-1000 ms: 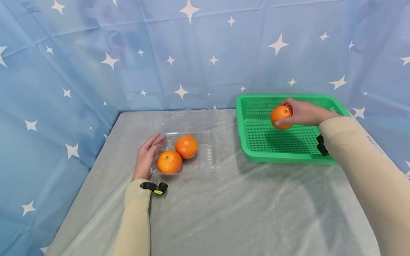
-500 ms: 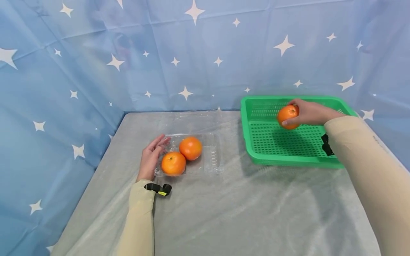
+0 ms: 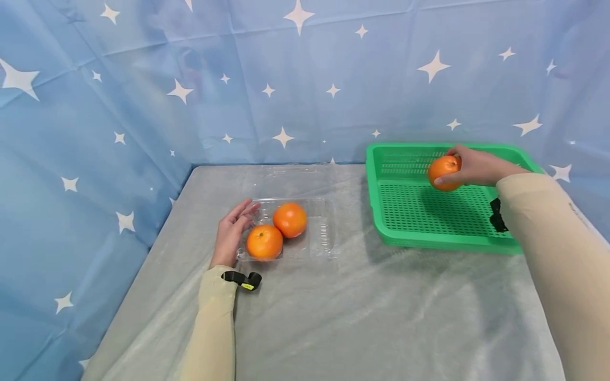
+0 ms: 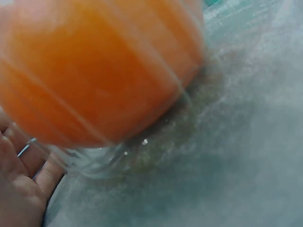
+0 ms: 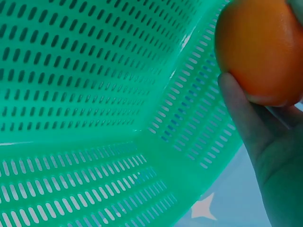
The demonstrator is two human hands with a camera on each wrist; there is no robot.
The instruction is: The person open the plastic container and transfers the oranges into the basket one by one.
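My right hand (image 3: 483,166) grips an orange (image 3: 445,172) above the green plastic basket (image 3: 450,241), near its back wall. In the right wrist view, thumb and fingers wrap the orange (image 5: 262,52) with the slotted basket walls behind it. On the left, two more oranges lie in a clear plastic clamshell box (image 3: 318,233), one at the front left (image 3: 264,242) and one behind it (image 3: 289,219). My left hand (image 3: 232,233) rests along the box's left side, fingers loosely extended. In the left wrist view, these fingers (image 4: 35,165) lie against the clear wall beside an orange (image 4: 99,71).
The box's transparent lid (image 3: 290,182) is folded back toward the rear of the table. A grey cloth (image 3: 381,317) covers the table. Blue star-printed curtains (image 3: 305,79) stand close behind and on the left.
The head view has swung left, so everything sits farther right in it. My right hand has shifted slightly right over the basket with the orange. My left hand stays beside the box.
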